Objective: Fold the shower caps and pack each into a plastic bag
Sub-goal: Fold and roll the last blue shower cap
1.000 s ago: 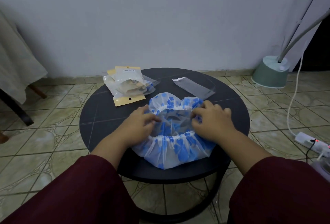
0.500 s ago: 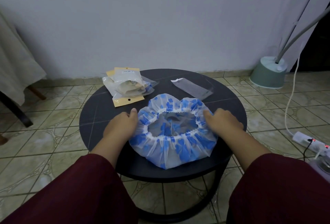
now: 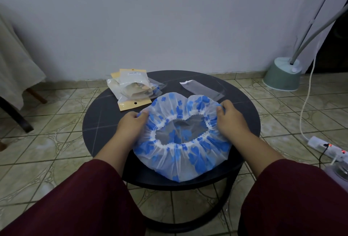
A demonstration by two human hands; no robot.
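Head view: shower cap spread out, its fold not yet made.
Left hand (image 3: 130,126) and right hand (image 3: 230,120) pinch opposite edges of the blue-flowered shower cap (image 3: 181,137) lying open on the round table (image 3: 101,122); empty plastic bag (image 3: 202,89) waits behind; packed bags (image 3: 131,88) suggest earlier caps done, label unreadable.

Left hand (image 3: 130,125) and right hand (image 3: 230,120) spread apart, fingers curled, pinching.

I see a plain pale wall (image 3: 169,19) above a floor of beige patterned tiles (image 3: 56,141). A round dark bench (image 3: 105,122) stands at centre. At right are a green lamp base (image 3: 282,74) and a white power strip (image 3: 327,148).
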